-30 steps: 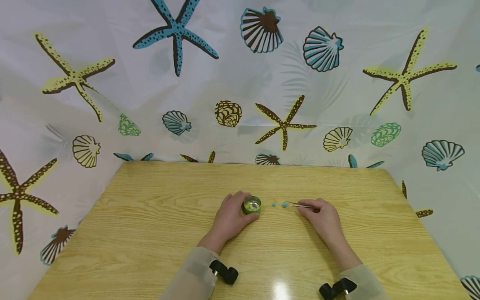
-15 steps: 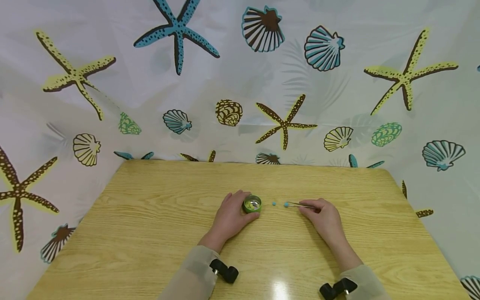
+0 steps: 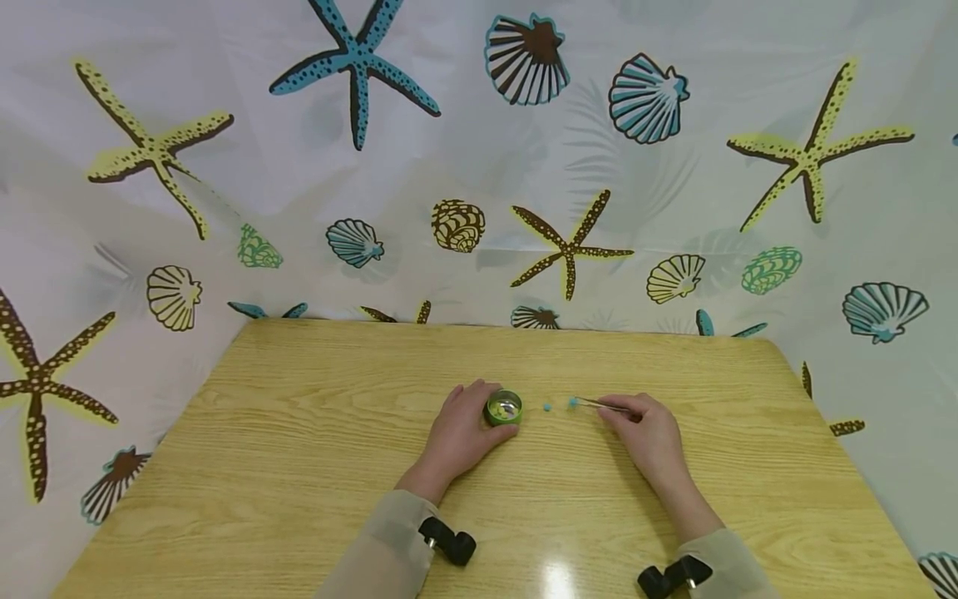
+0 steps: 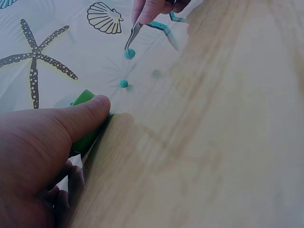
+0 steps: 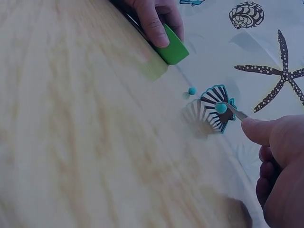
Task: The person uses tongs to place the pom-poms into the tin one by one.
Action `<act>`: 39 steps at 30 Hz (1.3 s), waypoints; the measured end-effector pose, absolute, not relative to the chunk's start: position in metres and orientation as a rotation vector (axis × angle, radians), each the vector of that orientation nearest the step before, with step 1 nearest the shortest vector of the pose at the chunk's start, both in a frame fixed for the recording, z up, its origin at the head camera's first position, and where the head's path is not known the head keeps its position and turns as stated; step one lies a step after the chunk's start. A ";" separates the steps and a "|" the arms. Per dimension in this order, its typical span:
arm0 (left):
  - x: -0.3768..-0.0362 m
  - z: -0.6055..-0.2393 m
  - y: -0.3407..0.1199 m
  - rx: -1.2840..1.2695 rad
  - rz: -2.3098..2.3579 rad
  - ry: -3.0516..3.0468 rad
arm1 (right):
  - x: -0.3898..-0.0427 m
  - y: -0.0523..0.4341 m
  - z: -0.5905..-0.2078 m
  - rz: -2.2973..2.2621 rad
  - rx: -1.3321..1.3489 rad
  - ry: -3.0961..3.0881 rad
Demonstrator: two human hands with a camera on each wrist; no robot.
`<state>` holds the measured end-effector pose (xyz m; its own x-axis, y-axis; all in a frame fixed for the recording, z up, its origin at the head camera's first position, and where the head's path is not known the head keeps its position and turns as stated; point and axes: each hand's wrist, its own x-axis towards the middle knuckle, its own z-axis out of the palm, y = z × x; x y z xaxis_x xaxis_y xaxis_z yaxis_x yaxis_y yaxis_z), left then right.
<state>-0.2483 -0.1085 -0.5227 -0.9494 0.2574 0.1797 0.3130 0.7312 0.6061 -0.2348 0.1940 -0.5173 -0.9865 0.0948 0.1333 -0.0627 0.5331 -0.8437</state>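
My left hand (image 3: 458, 433) holds a small round green tin (image 3: 491, 418) between thumb and fingers on the wooden table. The tin is uncovered, with a shiny inside and some yellow bits at its bottom. Tweezers (image 3: 601, 405) are pinched in my right hand (image 3: 649, 434), pointing left. At their tips is a blue bead-like ball (image 5: 221, 108), raised a little off the tabletop, its reflection apart from it in the left wrist view. Between that ball and the tin, a smaller blue ball (image 3: 546, 407) lies on the table.
The wooden table (image 3: 299, 466) reaches back to a white cloth (image 3: 404, 183) printed with starfish and shells, which also hangs at both sides. Black camera mounts (image 3: 447, 542) sit on both sleeves.
The tweezers and the blue ball at their tips have moved slightly right and then up off the table. My left hand and the tin have stayed in place.
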 end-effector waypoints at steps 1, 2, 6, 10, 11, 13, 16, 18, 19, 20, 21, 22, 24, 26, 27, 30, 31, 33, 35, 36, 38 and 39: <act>-0.248 -0.523 -0.108 -0.469 -1.018 -2.844 | -0.235 0.193 -0.517 1.453 -0.026 -2.597; -0.248 -0.523 -0.108 -0.469 -1.018 -2.843 | -0.235 0.192 -0.516 1.464 -0.027 -2.589; -0.248 -0.523 -0.108 -0.471 -1.013 -2.840 | -0.236 0.189 -0.513 1.507 -0.014 -2.559; -0.249 -0.523 -0.109 -0.469 -1.009 -2.845 | -0.235 0.185 -0.508 1.548 -0.003 -2.532; -0.249 -0.523 -0.109 -0.468 -1.009 -2.846 | -0.235 0.184 -0.507 1.559 0.003 -2.527; -0.249 -0.523 -0.109 -0.466 -1.013 -2.849 | -0.235 0.182 -0.505 1.585 0.013 -2.516; -0.249 -0.523 -0.109 -0.469 -1.013 -2.851 | -0.235 0.177 -0.504 1.610 0.025 -2.507; -0.249 -0.523 -0.109 -0.467 -1.014 -2.852 | -0.236 0.174 -0.503 1.618 0.032 -2.500; -0.249 -0.524 -0.109 -0.467 -1.013 -2.851 | -0.236 0.173 -0.502 1.621 0.034 -2.500; -0.249 -0.524 -0.109 -0.467 -1.012 -2.850 | -0.236 0.171 -0.502 1.627 0.037 -2.498; -0.249 -0.524 -0.109 -0.465 -1.018 -2.850 | -0.237 0.170 -0.502 1.632 0.041 -2.497; -0.249 -0.524 -0.109 -0.466 -1.017 -2.847 | -0.237 0.168 -0.501 1.639 0.046 -2.494; -0.249 -0.524 -0.109 -0.468 -1.019 -2.842 | -0.236 0.165 -0.499 1.653 0.057 -2.492; -0.249 -0.524 -0.109 -0.470 -1.019 -2.840 | -0.236 0.162 -0.498 1.664 0.071 -2.491; -0.249 -0.524 -0.109 -0.473 -1.017 -2.838 | -0.236 0.161 -0.497 1.665 0.078 -2.491; -0.250 -0.525 -0.109 -0.469 -1.008 -2.848 | -0.236 0.155 -0.495 1.669 0.092 -2.488; -0.250 -0.524 -0.109 -0.469 -1.000 -2.850 | -0.237 0.154 -0.494 1.668 0.096 -2.489; -0.250 -0.525 -0.109 -0.468 -0.993 -2.854 | -0.237 0.150 -0.494 1.667 0.103 -2.487; -0.250 -0.525 -0.109 -0.467 -0.993 -2.856 | -0.238 0.146 -0.493 1.669 0.114 -2.485; -0.250 -0.525 -0.109 -0.469 -0.990 -2.855 | -0.238 0.144 -0.493 1.672 0.119 -2.484; -0.250 -0.525 -0.109 -0.470 -0.996 -2.853 | -0.238 0.141 -0.493 1.675 0.130 -2.482; -0.251 -0.525 -0.109 -0.472 -0.997 -2.849 | -0.238 0.139 -0.493 1.680 0.135 -2.478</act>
<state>-0.2505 -0.1089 -0.5252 -0.9486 0.2595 0.1809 0.3157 0.7398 0.5941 -0.2382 0.1391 -0.4933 -0.9855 0.0066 0.1697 -0.1552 0.3704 -0.9158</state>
